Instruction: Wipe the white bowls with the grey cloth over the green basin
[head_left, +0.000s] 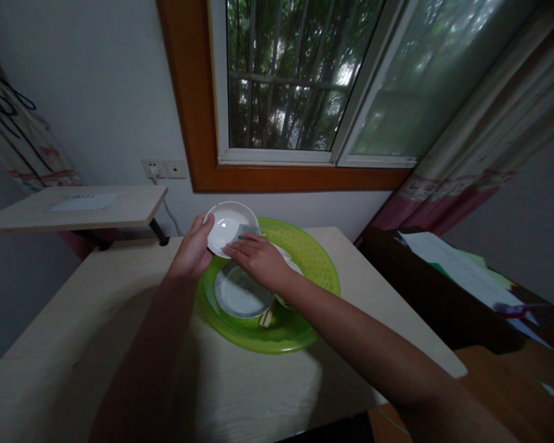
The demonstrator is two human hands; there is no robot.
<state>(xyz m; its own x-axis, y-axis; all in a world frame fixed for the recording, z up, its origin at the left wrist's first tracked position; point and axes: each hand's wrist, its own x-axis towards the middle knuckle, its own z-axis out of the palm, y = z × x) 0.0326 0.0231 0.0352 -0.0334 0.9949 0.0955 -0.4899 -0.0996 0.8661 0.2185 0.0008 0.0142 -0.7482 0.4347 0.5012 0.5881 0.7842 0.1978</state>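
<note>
My left hand [194,248] grips a small white dish [226,223] by its left rim and holds it tilted above a green plastic basin [321,261]. My right hand [257,259] presses a grey cloth [245,232] against the inside of that dish, fingers closed over the cloth. Below my hands, inside the basin, lies a second white plate [240,294]. More white crockery and what look like chopsticks [266,317] show partly under my right wrist.
The basin stands on a pale wooden table [120,320] under a window [305,80]. A small side table [74,209] with a paper stands at the left. A dark desk [447,295] with papers is at the right, beside a curtain [489,141].
</note>
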